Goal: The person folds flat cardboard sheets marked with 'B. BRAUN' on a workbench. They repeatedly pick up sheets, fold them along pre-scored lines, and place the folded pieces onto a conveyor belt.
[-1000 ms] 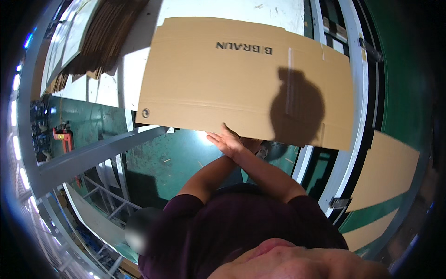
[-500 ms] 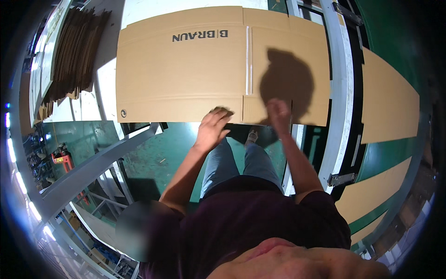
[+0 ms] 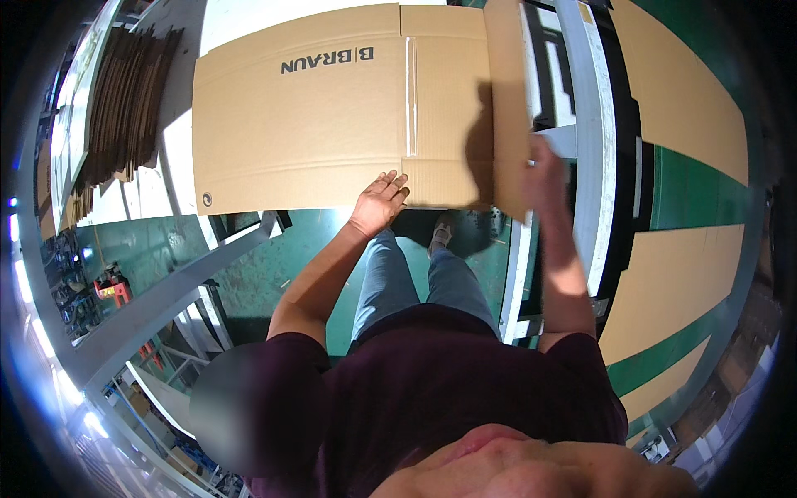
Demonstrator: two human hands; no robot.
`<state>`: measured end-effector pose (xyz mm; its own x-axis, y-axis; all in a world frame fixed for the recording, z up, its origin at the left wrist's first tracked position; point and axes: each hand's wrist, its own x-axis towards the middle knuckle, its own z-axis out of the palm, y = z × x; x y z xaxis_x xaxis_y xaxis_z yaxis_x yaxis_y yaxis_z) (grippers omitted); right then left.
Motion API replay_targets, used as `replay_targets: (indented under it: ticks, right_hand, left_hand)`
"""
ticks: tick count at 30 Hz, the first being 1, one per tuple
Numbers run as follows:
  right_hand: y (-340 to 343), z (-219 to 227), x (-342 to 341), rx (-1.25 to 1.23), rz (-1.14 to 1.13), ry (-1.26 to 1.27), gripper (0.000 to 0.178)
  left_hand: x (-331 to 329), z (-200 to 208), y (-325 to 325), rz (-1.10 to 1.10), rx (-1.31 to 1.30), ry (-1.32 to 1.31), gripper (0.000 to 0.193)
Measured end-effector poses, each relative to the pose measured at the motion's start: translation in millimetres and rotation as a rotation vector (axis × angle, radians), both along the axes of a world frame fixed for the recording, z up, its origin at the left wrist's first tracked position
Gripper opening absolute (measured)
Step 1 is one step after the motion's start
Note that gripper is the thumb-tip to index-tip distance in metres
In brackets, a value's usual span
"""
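Note:
A flat brown cardboard box blank [image 3: 307,124] with dark print lies across the white table in front of me. My left hand [image 3: 380,202] rests on its near edge, fingers stretched out over the board and close together. At the blank's right end a panel [image 3: 508,108] is tilted up along a crease. My right hand [image 3: 545,176] is just beside that panel's right edge, near its front corner. It is blurred by motion, and I cannot make out whether its fingers grip the panel.
A stack of folded cardboard [image 3: 133,104] stands at the far left. Right of the table runs a grey metal rail [image 3: 594,141]. Beyond it, cardboard sheets [image 3: 672,282] lie on a green surface [image 3: 693,187]. A grey frame bar [image 3: 174,290] crosses at the left.
The blank has shifted left and slightly away from me, and its right panel has come up. My right hand has moved right, past the panel's edge; my left hand now lies flatter on the board.

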<state>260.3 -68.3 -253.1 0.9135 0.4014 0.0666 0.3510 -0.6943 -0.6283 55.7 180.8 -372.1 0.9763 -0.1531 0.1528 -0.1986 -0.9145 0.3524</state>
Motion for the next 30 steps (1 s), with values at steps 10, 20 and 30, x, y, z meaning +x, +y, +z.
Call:
replay_targets:
  ticks: [10,20,30]
  right_hand:
    - [171,-117,-90,-0.604,0.226,-0.343,0.027]
    - [116,-136,41,-0.228,-0.17,-0.248,0.062]
    - [121,-110,101,0.009,-0.229,0.303,0.082]
  left_hand:
    - [1,-18,-1,0.174,-0.286,-0.103,0.043]
    - [4,-30,124,0.436,0.113,0.055,0.075]
    - [-28,-51,522,1.556,-0.118,0.239,0.066]
